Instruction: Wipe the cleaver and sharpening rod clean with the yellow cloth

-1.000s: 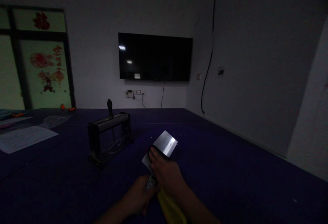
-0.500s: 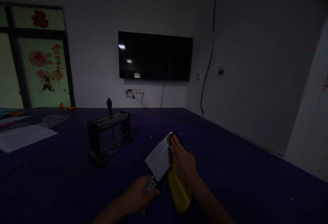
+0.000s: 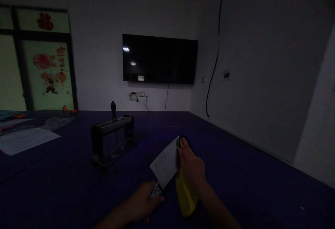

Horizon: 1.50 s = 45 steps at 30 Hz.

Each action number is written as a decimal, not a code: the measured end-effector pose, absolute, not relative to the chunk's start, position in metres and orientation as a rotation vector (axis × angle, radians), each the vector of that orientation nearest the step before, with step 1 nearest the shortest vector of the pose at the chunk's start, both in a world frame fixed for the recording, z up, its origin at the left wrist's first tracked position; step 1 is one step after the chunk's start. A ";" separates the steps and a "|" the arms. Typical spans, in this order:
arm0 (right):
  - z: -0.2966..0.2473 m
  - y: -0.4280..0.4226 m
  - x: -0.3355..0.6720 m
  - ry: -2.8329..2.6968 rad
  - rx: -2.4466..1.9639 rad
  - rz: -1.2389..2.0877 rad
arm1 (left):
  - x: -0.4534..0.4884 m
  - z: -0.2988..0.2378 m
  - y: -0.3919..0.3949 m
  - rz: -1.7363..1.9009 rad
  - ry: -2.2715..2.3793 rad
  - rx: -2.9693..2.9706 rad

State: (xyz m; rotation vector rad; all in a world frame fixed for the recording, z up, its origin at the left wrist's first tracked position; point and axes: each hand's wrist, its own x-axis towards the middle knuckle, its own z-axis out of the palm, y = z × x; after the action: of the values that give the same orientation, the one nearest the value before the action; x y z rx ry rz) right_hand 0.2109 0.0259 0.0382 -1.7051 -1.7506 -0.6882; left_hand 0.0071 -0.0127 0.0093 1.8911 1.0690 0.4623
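Note:
My left hand [image 3: 143,199] is closed round the handle of a cleaver [image 3: 165,163], whose broad pale blade points up and away to the right. A yellow cloth with a dark edge [image 3: 185,194] lies over the blade's far right end and hangs down toward me. My right hand [image 3: 192,164] presses this cloth to the blade with its fingers held together. The part of the blade under the cloth and fingers is hidden. To the left stands a black knife block with clear sides [image 3: 112,126], one dark handle [image 3: 113,110] sticking up from its top.
A purple table [image 3: 235,194] spreads under everything. Printed paper [image 3: 28,140] and a clear plastic bag [image 3: 57,123] lie at the left, with small orange items [image 3: 73,111] farther back. Beyond are a wall-mounted television [image 3: 159,59] and a black cable [image 3: 216,54].
The right hand and cloth have shifted slightly right along the end of the blade. The cleaver stays in the left hand; the whole view has shifted a little.

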 end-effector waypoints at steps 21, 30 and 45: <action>0.027 0.028 0.201 -1.798 -1.600 -0.606 | 0.004 -0.007 -0.005 0.546 1.053 1.773; 0.029 0.020 0.187 -1.934 -1.614 -0.531 | 0.003 -0.016 -0.001 0.607 1.034 1.701; 0.017 0.025 0.187 -1.990 -1.398 -0.475 | 0.003 -0.021 0.001 0.678 1.011 1.587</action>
State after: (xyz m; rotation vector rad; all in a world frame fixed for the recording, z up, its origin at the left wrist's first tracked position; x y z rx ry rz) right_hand 0.1874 0.0255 0.0167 -1.3978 -1.9903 -0.4754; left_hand 0.0034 0.0014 -0.0212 1.5868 1.0111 0.6783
